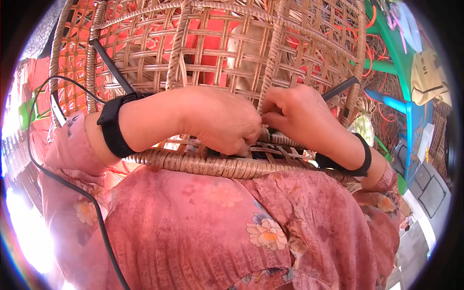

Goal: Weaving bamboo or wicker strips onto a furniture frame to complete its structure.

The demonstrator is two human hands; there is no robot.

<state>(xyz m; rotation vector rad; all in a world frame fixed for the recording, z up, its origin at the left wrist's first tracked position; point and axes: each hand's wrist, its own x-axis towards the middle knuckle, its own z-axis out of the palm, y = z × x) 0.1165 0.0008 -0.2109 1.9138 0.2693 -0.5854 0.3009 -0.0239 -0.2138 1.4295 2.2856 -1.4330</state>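
Lap: nearest to us is our pink flowered dress, filling the view from 4 to 8 o'clock, with the basket resting against it.
Cable: a black cable loops at 9 o'clock and runs down past our left sleeve.
Left wrist: a black wrist strap sits at 9 o'clock of centre, with a dark band running from it up over the weave.
Left hand: our left hand lies at centre, fingers curled narrow and pressed onto the rim; what they pinch is hidden, so we cannot tell whether they hold a strand.
Basket: the woven cane basket fills 10 to 2 o'clock, and its thick braided rim crosses just under both hands.
Right hand: our right hand, just right of centre, is closed narrow, fingertips pinching at an upright cane rib; it touches the left hand.
Right side: a green frame and a blue frame stand at 2 to 3 o'clock, well apart.
Risk: we judge a thin strand could slip or crack if pulled too hard, since the fingers crowd one spot and hide it.
Risk: the cable could snag our left elbow.
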